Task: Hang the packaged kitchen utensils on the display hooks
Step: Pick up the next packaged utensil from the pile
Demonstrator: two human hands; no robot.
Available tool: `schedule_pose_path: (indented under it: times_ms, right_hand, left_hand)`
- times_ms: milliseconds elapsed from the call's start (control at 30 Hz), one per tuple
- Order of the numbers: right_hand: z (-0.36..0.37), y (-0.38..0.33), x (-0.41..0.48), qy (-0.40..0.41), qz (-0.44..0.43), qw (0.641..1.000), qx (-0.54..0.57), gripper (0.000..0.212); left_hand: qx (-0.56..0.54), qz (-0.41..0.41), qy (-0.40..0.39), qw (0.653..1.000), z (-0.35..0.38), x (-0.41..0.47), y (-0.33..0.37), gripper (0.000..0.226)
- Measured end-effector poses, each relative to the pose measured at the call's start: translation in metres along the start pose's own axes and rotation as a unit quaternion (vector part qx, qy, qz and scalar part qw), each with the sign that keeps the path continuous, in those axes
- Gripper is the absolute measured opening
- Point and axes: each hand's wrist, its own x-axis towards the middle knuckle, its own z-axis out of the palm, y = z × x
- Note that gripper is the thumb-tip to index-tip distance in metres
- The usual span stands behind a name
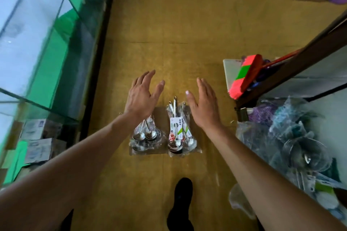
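Two packs: a left pack (145, 137) and a right pack (180, 133), clear bags of shiny steel ladles, are laid side by side on the ochre floor (187, 33).
Left pack: round bowls are seen through the film; its far end is covered by the left hand (141, 95).
Right pack: a white-and-green printed card is enclosed; it is seen just beside the right hand (203, 105).
Left hand: held spread, nothing gripped.
Right hand: held flat, fingers straight together, nothing gripped.

On the yellow-brown floor (187, 24) lie two ladle packs: the left pack (144, 138) under the left hand (141, 95), the right pack (178, 137) beside the right hand (203, 105).
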Motion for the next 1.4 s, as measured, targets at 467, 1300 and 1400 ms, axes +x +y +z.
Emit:
schedule_pose_path:
  times_ms: [467, 1300, 1400]
  right_hand:
    - [0.144, 0.118, 0.054, -0.100, 0.090, 0.991, 0.013, 0.079]
    - [0.292, 0.220, -0.015, -0.176, 0.460, 0.797, 0.350, 0.017]
    - [0.267, 0.213, -0.011, -0.234, 0.434, 0.790, 0.363, 0.025]
  left_hand:
    - [0.001, -0.079, -0.103, 0.992, 0.154, 0.082, -0.070, 0.065]
    - [-0.285, -0.391, -0.260, 0.836, 0.343, 0.066, -0.191, 0.007]
    - [-0.322, -0.396, -0.280, 0.813, 0.319, 0.066, -0.178, 0.010]
